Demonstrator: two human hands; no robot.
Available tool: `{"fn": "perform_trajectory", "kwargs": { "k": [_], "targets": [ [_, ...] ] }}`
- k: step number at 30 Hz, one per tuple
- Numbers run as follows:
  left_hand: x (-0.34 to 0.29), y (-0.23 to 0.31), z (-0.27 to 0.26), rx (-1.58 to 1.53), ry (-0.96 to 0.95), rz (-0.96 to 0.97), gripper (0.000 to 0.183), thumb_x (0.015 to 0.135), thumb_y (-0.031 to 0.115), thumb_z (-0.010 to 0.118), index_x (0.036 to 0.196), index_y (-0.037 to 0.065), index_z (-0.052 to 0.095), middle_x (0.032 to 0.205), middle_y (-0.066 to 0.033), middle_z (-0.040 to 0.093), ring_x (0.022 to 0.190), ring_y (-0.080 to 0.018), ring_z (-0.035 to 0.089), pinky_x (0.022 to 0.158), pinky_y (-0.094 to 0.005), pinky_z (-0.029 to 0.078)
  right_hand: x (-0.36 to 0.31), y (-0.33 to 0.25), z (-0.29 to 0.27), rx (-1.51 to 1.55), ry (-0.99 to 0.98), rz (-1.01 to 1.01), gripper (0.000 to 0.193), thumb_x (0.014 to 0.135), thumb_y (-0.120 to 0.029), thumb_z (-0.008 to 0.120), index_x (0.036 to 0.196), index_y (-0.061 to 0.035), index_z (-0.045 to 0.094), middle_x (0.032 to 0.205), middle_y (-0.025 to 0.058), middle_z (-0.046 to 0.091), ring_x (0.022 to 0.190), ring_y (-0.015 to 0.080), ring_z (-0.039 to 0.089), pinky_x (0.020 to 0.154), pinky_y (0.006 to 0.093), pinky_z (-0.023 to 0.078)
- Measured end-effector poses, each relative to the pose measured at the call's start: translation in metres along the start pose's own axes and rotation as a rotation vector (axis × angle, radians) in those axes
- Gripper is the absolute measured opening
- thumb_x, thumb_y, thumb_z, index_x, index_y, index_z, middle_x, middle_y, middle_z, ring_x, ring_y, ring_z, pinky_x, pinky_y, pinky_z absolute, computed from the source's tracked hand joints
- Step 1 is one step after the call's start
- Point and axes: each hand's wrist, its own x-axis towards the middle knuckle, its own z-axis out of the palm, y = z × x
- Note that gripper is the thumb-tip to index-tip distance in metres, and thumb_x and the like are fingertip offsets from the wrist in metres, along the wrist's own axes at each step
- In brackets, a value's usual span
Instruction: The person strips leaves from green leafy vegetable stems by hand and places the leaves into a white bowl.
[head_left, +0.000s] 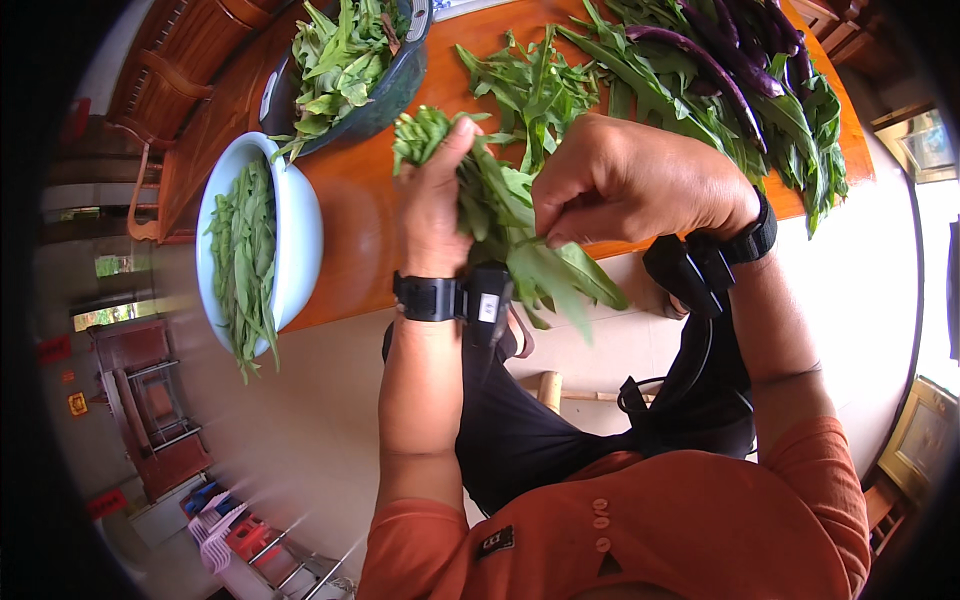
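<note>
Gripping a bunch of leafy green stems [495, 205] upright in the left hand [432, 215], fingers wrapped firmly round the lower stalks, thumb running up along the bunch. Pinching one stem of that bunch with the right hand [625, 180], thumb and forefinger closed on it near the middle, the other fingers curled in. Holding the bunch in the air just above the near edge of the wooden table [355, 190], over the lap, leaves drooping down toward the wrist bands.

Judging the greens as light, soft and limp: leaves likely tearing or bruising under a hard squeeze, stems firmer and probably snapping cleanly when bent. Best taken hold of low on the stalks, where firmest, rather than by the floppy leaf blades; a loose grasp likely letting single stems slide out.

Lying around: a pale blue bowl [300, 225] to the left, holding trimmed green leaves, some hanging over its near rim; a dark green bowl [395, 90] beyond it, heaped with leafy scraps; a loose pile of unsorted greens [640, 80] spread across the far side of the table, with long purple beans [720, 60] resting on top toward the right.
</note>
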Motion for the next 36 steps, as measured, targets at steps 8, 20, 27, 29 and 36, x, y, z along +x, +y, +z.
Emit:
{"fn": "perform_trajectory", "kwargs": {
  "k": [8, 20, 27, 29, 36],
  "targets": [
    [-0.002, 0.004, 0.001, 0.077, 0.035, 0.069, 0.021, 0.091, 0.018, 0.076, 0.106, 0.009, 0.066, 0.086, -0.0049, 0.068, 0.073, -0.0168, 0.068, 0.063, -0.0329, 0.058, -0.003, 0.039, -0.013, -0.724, 0.718, 0.077, 0.021, 0.081, -0.009, 0.072, 0.101, -0.0085, 0.077, 0.088, 0.0159, 0.071, 0.079, 0.0346, 0.068, 0.073, 0.039, 0.055],
    [-0.006, 0.001, 0.009, -0.032, 0.059, 0.083, 0.016, 0.09, 0.018, 0.078, 0.096, 0.008, 0.068, 0.088, 0.0, 0.069, 0.074, -0.0097, 0.063, 0.066, -0.0274, 0.053, 0.024, 0.023, 0.031, -0.286, 0.447, 0.241, 0.024, 0.086, -0.019, 0.065, 0.079, 0.004, 0.065, 0.067, 0.0224, 0.059, 0.064, 0.0418, 0.059, 0.06, 0.0468, 0.047],
    [-0.006, 0.001, 0.005, -0.022, -0.044, 0.049, 0.014, 0.092, 0.017, 0.077, 0.092, 0.006, 0.068, 0.086, -0.0001, 0.067, 0.07, -0.0083, 0.06, 0.061, -0.0258, 0.049, 0.029, 0.016, 0.041, 0.061, 0.466, 0.254, 0.025, 0.088, -0.019, 0.066, 0.081, 0.0048, 0.066, 0.067, 0.022, 0.06, 0.062, 0.0393, 0.06, 0.061, 0.0449, 0.048],
    [-0.006, -0.002, 0.007, -0.003, -0.016, 0.079, 0.015, 0.092, 0.018, 0.076, 0.093, 0.006, 0.068, 0.086, 0.0004, 0.067, 0.072, -0.0083, 0.06, 0.062, -0.0262, 0.049, 0.03, 0.01, 0.04, -0.105, 0.425, 0.374, 0.023, 0.085, -0.017, 0.065, 0.077, 0.0042, 0.065, 0.068, 0.0225, 0.062, 0.064, 0.0409, 0.061, 0.062, 0.0467, 0.049],
    [-0.006, -0.006, 0.012, -0.001, -0.084, 0.038, 0.025, 0.093, 0.021, 0.075, 0.109, 0.003, 0.068, 0.103, -0.0025, 0.07, 0.086, -0.0108, 0.066, 0.075, -0.0283, 0.056, 0.021, 0.032, 0.036, -0.427, 0.525, 0.267, 0.016, 0.08, -0.013, 0.064, 0.087, 0.0013, 0.063, 0.077, 0.0238, 0.065, 0.072, 0.0449, 0.064, 0.066, 0.0533, 0.051]
  ]
}}
